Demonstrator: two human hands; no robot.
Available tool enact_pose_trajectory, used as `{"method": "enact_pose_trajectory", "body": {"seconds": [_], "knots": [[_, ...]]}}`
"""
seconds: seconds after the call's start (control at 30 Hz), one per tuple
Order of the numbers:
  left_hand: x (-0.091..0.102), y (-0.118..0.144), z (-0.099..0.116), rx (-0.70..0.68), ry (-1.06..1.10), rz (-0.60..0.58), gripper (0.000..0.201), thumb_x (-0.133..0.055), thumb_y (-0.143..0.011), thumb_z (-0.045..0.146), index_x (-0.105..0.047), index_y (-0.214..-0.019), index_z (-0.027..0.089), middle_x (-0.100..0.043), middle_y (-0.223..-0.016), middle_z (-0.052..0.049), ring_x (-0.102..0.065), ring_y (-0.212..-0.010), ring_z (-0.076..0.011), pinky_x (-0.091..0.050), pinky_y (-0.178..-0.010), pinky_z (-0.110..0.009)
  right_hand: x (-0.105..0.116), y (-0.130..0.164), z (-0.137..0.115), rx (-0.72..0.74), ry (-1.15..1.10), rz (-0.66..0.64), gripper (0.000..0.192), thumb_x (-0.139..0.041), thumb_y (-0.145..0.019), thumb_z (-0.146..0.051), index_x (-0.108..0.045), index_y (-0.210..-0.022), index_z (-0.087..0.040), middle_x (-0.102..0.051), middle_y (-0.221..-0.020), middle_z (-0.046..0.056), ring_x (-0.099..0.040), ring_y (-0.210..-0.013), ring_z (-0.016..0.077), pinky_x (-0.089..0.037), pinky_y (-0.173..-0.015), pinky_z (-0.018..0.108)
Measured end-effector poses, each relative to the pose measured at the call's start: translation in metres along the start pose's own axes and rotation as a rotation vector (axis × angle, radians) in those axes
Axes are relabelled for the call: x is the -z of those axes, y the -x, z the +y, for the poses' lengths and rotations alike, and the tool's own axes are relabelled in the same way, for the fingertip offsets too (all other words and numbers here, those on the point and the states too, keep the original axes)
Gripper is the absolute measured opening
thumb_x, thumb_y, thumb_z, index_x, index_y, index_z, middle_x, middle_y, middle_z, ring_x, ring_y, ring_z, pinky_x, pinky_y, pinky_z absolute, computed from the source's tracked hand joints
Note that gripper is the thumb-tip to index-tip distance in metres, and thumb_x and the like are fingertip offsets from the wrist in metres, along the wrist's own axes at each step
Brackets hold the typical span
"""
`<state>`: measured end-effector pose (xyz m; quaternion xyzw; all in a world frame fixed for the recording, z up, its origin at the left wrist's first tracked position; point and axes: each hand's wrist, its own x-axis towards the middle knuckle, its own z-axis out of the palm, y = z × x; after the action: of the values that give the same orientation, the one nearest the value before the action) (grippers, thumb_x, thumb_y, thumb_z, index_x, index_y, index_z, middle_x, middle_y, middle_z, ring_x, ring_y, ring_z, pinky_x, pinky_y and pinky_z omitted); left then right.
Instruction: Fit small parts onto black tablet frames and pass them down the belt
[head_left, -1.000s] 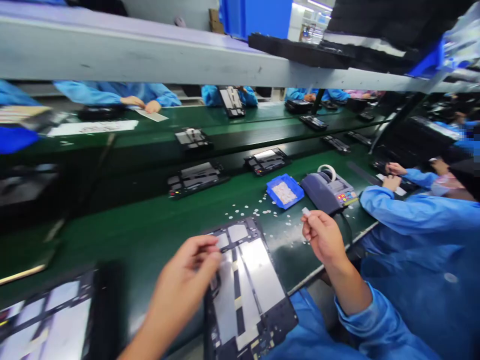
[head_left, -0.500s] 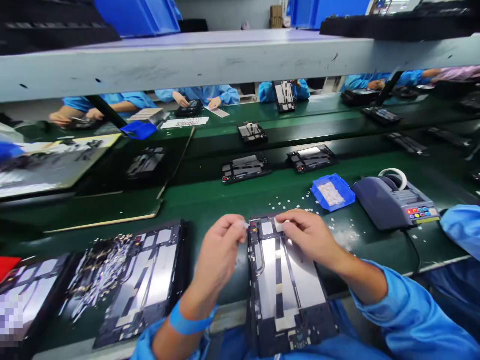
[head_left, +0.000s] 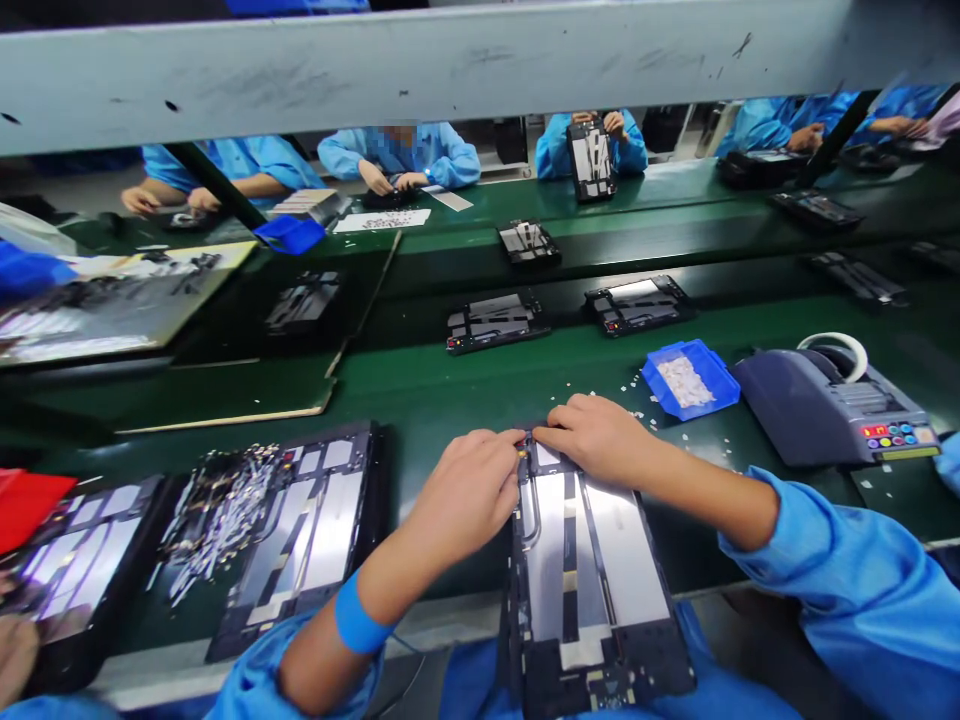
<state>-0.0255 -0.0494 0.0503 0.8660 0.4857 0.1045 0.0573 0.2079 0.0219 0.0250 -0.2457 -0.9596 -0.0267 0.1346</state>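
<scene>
An opened tablet chassis [head_left: 592,580] with silver plates lies in front of me, its near end hanging over the green bench edge. My left hand [head_left: 465,495] and my right hand [head_left: 596,440] meet at its far top-left corner, fingertips pressed onto the frame there. Whatever small piece sits under the fingertips is hidden. A second chassis [head_left: 300,535] lies to the left, with a heap of peeled film strips [head_left: 217,515] on it.
A blue bin of small white pieces [head_left: 688,378] and a grey tape dispenser [head_left: 832,405] stand to the right. White scraps dot the green mat. More chassis [head_left: 495,322] ride the belt behind. People in blue coats work across the line. A grey shelf beam spans overhead.
Both hands came together from apart and dropped onto the chassis's top corner. My right hand's small white piece is out of sight. The camera turned left and tilted down.
</scene>
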Motion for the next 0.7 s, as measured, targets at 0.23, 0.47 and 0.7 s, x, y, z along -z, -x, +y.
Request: {"method": "enact_pose_trajectory", "body": {"seconds": [0.23, 0.47, 0.7], "knots": [[0.0038, -0.001, -0.0027, -0.029, -0.044, -0.06, 0.017, -0.051, -0.094, 0.013, -0.067, -0.093, 0.019, -0.07, -0.135, -0.009, -0.062, -0.109, -0.03, -0.051, -0.092, -0.048, 0.001, 0.0027, -0.0027, 0.043, 0.067, 0.016, 0.03, -0.048, -0.105, -0.017, -0.068, -0.128, -0.016, -0.069, -0.104, 0.009, -0.05, -0.086, 0.0218, -0.034, -0.071, 0.036], [0.0014, 0.001, 0.0018, -0.023, -0.072, -0.068, 0.018, -0.051, -0.094, 0.013, -0.068, -0.097, 0.019, -0.07, -0.135, -0.012, -0.062, -0.111, -0.0321, -0.05, -0.093, -0.05, 0.0013, 0.0021, -0.0032, 0.06, 0.068, 0.012, 0.031, -0.047, -0.106, -0.017, -0.067, -0.129, -0.016, -0.068, -0.102, 0.009, -0.049, -0.084, 0.0218, -0.031, -0.069, 0.037], [0.0092, -0.0045, -0.0032, 0.023, 0.099, -0.084, 0.015, -0.049, -0.093, 0.015, -0.062, -0.087, 0.021, -0.072, -0.129, -0.009, -0.062, -0.108, -0.0314, -0.048, -0.091, -0.049, 0.0053, 0.0, 0.0019, 0.034, 0.014, -0.064, 0.027, -0.05, -0.105, -0.018, -0.068, -0.125, -0.018, -0.067, -0.103, 0.009, -0.047, -0.086, 0.0219, -0.029, -0.069, 0.036]]}}
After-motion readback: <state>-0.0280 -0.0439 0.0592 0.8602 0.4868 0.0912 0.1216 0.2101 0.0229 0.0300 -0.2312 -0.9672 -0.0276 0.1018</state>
